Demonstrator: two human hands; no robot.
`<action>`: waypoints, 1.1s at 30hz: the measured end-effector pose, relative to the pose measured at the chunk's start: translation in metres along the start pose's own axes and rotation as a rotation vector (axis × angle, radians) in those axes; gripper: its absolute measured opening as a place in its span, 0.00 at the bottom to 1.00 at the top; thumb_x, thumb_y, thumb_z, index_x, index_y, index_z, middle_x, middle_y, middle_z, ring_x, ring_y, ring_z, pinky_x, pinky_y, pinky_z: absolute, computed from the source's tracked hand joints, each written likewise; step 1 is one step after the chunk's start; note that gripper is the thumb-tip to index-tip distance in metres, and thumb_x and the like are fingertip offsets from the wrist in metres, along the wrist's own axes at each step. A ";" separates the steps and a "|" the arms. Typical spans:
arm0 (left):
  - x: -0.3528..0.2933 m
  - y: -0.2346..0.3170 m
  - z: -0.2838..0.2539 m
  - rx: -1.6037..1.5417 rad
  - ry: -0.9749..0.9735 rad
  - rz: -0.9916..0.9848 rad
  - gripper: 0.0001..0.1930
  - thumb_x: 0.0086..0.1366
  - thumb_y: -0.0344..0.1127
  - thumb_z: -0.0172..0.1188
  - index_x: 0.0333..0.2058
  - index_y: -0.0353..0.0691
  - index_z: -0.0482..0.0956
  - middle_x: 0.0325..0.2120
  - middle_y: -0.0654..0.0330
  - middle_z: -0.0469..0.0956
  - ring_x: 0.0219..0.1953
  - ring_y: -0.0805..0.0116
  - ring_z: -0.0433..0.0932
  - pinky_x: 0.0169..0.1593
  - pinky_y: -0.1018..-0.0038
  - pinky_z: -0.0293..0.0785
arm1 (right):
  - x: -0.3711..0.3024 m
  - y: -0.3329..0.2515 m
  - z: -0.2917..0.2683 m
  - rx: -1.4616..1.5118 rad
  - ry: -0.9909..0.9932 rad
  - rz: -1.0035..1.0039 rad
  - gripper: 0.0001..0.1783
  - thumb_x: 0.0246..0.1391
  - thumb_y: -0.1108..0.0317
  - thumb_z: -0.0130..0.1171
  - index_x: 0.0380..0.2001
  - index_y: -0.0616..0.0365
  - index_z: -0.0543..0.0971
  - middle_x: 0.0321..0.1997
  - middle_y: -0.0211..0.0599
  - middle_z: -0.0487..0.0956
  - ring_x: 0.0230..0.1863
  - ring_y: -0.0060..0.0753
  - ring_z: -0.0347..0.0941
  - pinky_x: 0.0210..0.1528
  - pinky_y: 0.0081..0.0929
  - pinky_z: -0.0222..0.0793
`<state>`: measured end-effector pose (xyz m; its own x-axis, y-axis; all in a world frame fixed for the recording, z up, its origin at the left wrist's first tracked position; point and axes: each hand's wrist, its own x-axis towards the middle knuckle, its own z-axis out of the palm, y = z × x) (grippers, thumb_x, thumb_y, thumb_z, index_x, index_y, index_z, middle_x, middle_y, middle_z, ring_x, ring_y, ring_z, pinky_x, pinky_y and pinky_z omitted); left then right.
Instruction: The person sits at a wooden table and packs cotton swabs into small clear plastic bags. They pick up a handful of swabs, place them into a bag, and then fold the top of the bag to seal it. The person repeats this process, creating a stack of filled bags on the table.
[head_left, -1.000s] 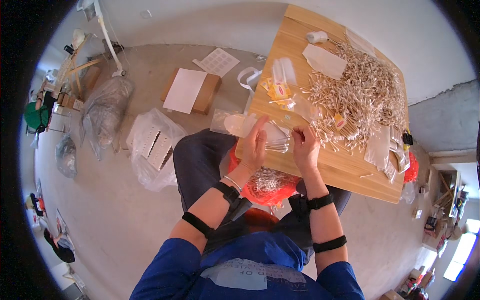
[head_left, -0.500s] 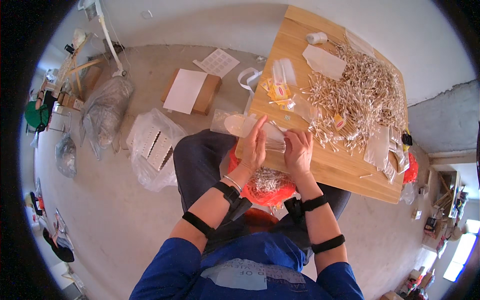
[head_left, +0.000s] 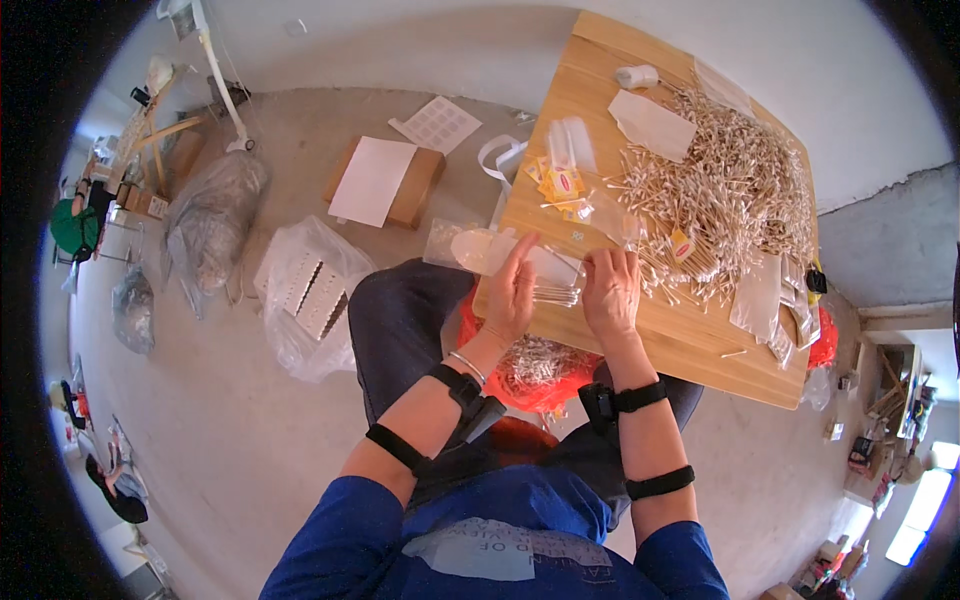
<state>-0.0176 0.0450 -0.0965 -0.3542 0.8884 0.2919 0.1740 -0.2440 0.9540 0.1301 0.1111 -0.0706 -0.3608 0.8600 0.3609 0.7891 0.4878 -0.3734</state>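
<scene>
Clamping clear bag + swabs in L hand, left of swab pile; pinching w/ R hand, can't tell what. Could spill if slackening L.

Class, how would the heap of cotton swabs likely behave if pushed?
The heap of cotton swabs would probably spread, since its sticks lie loose and crisscrossed. Single sticks seem light, being thin. Some might fall, as the heap nearly reaches the edge of the wooden table.

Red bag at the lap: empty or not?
Not empty: swabs show in the open mouth of the red bag. How full, can't tell; its depth is hidden.
</scene>
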 end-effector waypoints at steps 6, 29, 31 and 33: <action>0.002 0.002 0.000 -0.010 0.007 0.020 0.20 0.73 0.34 0.42 0.59 0.29 0.65 0.54 0.46 0.72 0.58 0.57 0.70 0.60 0.69 0.63 | -0.011 -0.005 0.005 0.060 -0.093 -0.187 0.08 0.47 0.73 0.59 0.33 0.51 0.79 0.39 0.33 0.74 0.47 0.42 0.67 0.47 0.39 0.65; 0.000 -0.009 0.002 -0.061 -0.008 -0.003 0.21 0.74 0.36 0.40 0.60 0.29 0.64 0.55 0.46 0.71 0.58 0.57 0.70 0.61 0.69 0.62 | -0.003 -0.008 0.010 0.006 -0.197 -0.130 0.06 0.47 0.70 0.57 0.31 0.50 0.78 0.35 0.32 0.74 0.45 0.41 0.67 0.46 0.39 0.63; 0.000 -0.010 0.002 -0.068 -0.002 0.001 0.21 0.74 0.36 0.40 0.60 0.30 0.64 0.55 0.46 0.71 0.59 0.57 0.70 0.61 0.69 0.63 | -0.005 -0.009 0.008 0.013 -0.222 -0.127 0.04 0.49 0.70 0.56 0.30 0.51 0.78 0.35 0.33 0.74 0.45 0.42 0.67 0.46 0.39 0.63; 0.000 -0.010 0.002 -0.070 0.000 0.007 0.21 0.74 0.36 0.40 0.60 0.30 0.64 0.55 0.46 0.71 0.59 0.57 0.69 0.61 0.69 0.63 | -0.007 -0.008 0.009 0.051 -0.226 -0.114 0.03 0.50 0.70 0.55 0.30 0.52 0.77 0.36 0.33 0.74 0.45 0.42 0.67 0.46 0.39 0.62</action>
<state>-0.0171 0.0482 -0.1060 -0.3529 0.8868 0.2983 0.1118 -0.2766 0.9545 0.1220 0.1029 -0.0778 -0.5525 0.8078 0.2055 0.7128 0.5857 -0.3858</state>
